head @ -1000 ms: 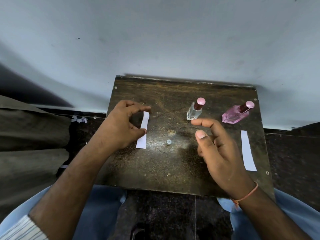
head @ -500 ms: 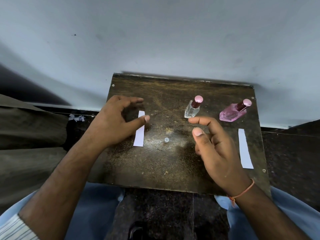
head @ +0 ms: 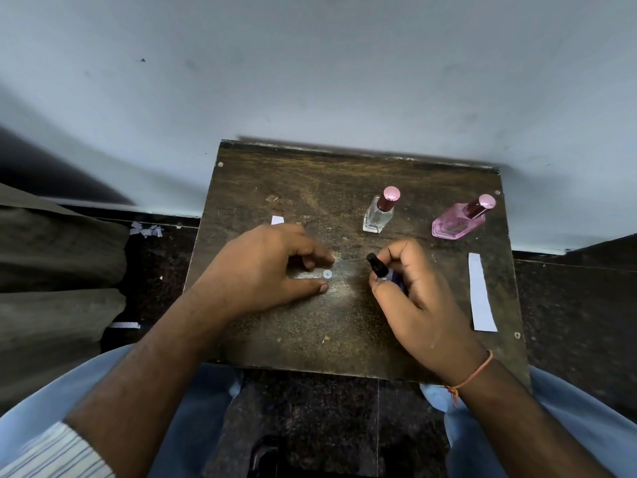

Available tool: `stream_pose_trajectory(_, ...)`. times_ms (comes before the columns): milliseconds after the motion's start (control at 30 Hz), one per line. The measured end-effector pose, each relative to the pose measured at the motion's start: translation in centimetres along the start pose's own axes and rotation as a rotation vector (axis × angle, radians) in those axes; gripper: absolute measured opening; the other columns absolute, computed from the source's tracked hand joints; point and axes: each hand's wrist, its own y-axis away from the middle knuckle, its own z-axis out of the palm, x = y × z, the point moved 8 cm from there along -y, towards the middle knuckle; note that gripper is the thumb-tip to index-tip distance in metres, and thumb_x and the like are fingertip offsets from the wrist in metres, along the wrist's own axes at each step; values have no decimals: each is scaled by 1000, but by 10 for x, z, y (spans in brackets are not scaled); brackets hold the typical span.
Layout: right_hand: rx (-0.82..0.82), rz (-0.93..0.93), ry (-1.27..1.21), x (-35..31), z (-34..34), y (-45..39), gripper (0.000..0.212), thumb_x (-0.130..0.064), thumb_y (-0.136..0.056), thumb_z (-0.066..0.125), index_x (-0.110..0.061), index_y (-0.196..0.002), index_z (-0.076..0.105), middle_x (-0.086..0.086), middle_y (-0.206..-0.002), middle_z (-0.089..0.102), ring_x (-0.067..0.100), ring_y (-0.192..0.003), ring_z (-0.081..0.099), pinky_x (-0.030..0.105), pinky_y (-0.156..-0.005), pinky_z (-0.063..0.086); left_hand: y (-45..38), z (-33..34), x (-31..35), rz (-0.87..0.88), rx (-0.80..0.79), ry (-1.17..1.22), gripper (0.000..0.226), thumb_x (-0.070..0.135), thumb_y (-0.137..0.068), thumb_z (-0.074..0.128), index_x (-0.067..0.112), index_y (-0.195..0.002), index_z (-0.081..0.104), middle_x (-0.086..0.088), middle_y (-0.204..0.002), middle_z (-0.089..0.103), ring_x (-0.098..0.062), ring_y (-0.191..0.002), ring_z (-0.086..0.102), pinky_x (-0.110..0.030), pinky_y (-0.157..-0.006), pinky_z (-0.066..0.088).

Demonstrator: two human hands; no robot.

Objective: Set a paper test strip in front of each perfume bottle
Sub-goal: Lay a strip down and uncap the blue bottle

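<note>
- The left strip (head: pixel 277 220) is almost wholly hidden under the left hand (head: pixel 262 267); only its white far end shows, well to the left of the clear bottle (head: pixel 377 215).
- The right hand (head: pixel 410 288) covers most of a small dark-capped bottle (head: pixel 376 265); its body is hard to make out. The fingers are curled round it, just nearer than the clear bottle.
- The left hand's fingers are loosely bent and apart, holding nothing, either side of a small white disc (head: pixel 327 274) on the wooden table (head: pixel 310 332).
- The right strip (head: pixel 481 293) is plain white paper, lying flat, nearer than the pink bottle (head: pixel 458 222), to the right of the clear bottle.
- The clear bottle looks empty; the pink one's contents cannot be told. Both have pink caps.
</note>
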Motion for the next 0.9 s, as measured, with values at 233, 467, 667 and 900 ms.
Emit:
stream_pose_trajectory(233,41,-39,48,-8,-3,0,15,-25,-93,68,-32,-105,62,-3,-86,68,14,-70,64,36,-63,53,-4,4,3,-15,14,16,26,48,-89,83,39,-114,83,23,-95,72,4,-90,69,-30,-78,62)
stream_pose_trajectory(467,81,-163,113,-17,-7,0,21,-6,-91,83,-15,-108,74,-9,-107,67,10,-103,68,19,-73,60,-5,-6,-7,-90,176,574,20,40,-87,89,37,-105,84,15,-90,83,-1,-43,40,-22,-49,37)
stream_pose_trajectory(667,113,-201,167,-22,-10,0,23,-14,-91,85,-18,-112,78,-12,-106,70,10,-101,69,25,-77,58,-6,-7,0,-31,141,641,20,34,-88,88,33,-108,84,26,-70,74,2,-41,37,-26,-50,35)
stream_pose_trajectory(900,119,-242,145,-22,-9,2,25,-13,-92,86,-17,-116,80,-13,-111,72,9,-106,71,33,-79,63,-5,-4,4,-17,103,618,23,41,-87,88,37,-109,83,27,-72,74,2,-43,37,-21,-47,31)
